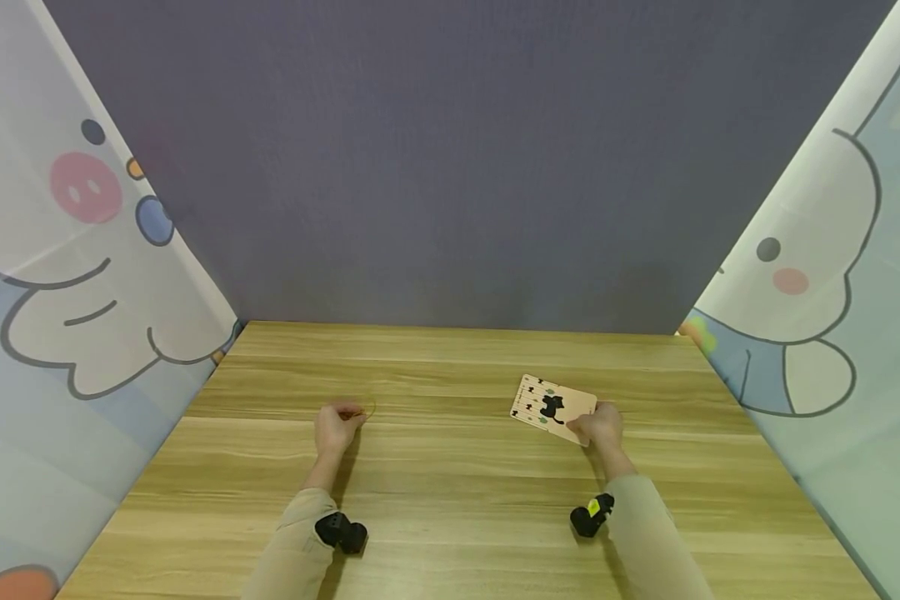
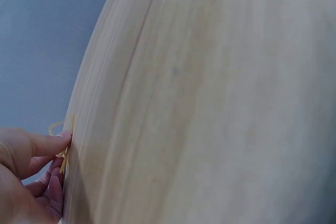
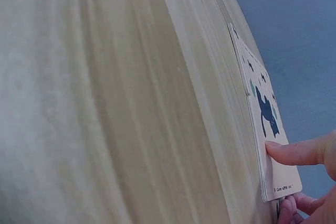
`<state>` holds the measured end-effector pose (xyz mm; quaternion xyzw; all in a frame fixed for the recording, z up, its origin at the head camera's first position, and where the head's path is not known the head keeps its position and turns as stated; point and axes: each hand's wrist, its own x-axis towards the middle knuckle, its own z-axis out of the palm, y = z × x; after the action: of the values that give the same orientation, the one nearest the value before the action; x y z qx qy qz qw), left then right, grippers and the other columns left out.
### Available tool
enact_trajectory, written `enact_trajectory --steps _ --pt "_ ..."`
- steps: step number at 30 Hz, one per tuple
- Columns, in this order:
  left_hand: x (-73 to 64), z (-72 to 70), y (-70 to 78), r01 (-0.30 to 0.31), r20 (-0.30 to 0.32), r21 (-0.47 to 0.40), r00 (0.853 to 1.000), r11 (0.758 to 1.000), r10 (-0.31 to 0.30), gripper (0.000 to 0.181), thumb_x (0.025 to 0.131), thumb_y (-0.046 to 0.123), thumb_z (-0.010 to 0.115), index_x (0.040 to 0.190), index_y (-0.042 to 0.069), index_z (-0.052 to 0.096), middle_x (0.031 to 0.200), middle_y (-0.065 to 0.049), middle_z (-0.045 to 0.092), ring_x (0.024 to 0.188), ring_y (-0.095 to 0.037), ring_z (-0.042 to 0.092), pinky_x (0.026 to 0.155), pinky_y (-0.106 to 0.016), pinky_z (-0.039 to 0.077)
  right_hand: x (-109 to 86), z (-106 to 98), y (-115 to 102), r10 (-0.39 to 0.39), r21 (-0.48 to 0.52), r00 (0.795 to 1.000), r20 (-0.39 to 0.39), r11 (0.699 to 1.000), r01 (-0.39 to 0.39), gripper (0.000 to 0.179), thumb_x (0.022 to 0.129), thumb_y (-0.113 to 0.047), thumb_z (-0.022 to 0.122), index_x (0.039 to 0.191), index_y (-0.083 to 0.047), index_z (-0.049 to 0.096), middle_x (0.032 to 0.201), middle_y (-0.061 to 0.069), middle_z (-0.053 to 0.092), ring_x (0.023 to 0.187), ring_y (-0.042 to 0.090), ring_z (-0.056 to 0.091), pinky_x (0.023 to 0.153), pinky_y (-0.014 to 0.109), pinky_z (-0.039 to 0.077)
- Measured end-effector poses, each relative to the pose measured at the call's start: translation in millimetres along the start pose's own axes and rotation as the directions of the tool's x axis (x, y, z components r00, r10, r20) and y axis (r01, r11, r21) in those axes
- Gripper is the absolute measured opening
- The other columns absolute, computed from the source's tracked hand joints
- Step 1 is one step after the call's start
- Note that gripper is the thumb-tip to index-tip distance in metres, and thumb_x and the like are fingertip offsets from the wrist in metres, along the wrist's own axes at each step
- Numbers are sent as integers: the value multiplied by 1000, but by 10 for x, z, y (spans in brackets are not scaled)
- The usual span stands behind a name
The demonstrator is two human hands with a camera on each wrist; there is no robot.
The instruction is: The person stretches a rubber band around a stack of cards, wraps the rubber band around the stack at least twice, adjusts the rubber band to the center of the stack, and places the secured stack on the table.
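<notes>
Between the thumb and fingers of my left hand (image 1: 334,429) is a thin yellow rubber band (image 2: 65,162), pinched low over the left part of the table. A loop of it sticks out past the fingertips in the left wrist view. On the right, my right hand (image 1: 603,427) grips the near right corner of a small cream notebook (image 1: 534,406) printed with a black cat and green leaves. The thumb (image 3: 294,152) lies on its cover while the other fingers are tucked beneath. Layered edges show along the notebook's side in the right wrist view.
Both hands are over a wood-grain table (image 1: 450,500). A dark grey panel (image 1: 450,167) rises behind its far edge. Curtains with cartoon animals hang at the left (image 1: 37,350) and right (image 1: 832,450). Black wrist cameras sit on both forearms.
</notes>
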<state>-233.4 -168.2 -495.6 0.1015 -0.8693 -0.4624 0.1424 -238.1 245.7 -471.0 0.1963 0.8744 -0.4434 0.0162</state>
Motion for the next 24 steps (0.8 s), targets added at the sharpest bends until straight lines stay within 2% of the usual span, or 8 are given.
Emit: enact_trajectory --steps 5,8,12,16,20,24 --pt "8 -10 6 26 -16 -27 1000 999 -27 12 73 1 70 81 -8 67 77 -19 64 68 -27 58 52 -25 45 -11 28 15 -51 8 998 -37 999 51 53 67 1 71 110 19 46 102 35 51 85 38 51 70 44 49" --pt "16 -16 -1 17 -38 -26 999 1000 -18 11 75 2 68 80 -7 67 75 -18 64 67 -26 58 51 -23 43 -20 47 20 -88 17 994 -72 996 89 55 66 3 71 111 20 44 101 35 50 88 40 50 72 45 48" --pt "8 -31 19 2 -64 -39 998 999 -5 12 78 4 66 81 -8 67 77 -20 64 70 -29 58 56 -27 46 -32 60 15 -107 24 989 -100 994 110 64 65 3 70 116 20 36 106 37 46 95 45 47 81 49 43" --pt "-5 -40 62 13 -69 -73 997 997 -18 15 80 5 63 83 -9 66 82 -22 64 75 -31 60 57 -27 48 -50 55 15 -137 -27 982 -127 991 135 69 66 -1 71 119 19 32 109 38 44 100 48 44 85 52 39" --pt "-34 -58 112 68 -41 -143 996 987 -74 18 81 7 62 85 -11 65 81 -22 63 68 -25 59 51 -20 46 -69 49 31 -188 -52 972 -141 982 182 69 66 -2 71 119 20 33 110 39 45 101 49 44 85 53 38" --pt "-65 -69 156 161 -5 -254 986 954 -168 22 81 9 63 88 -12 63 78 -17 63 64 -18 56 49 -17 45 -89 49 41 -194 -4 972 -130 981 195 69 69 1 70 123 20 32 114 39 44 104 48 43 85 52 40"
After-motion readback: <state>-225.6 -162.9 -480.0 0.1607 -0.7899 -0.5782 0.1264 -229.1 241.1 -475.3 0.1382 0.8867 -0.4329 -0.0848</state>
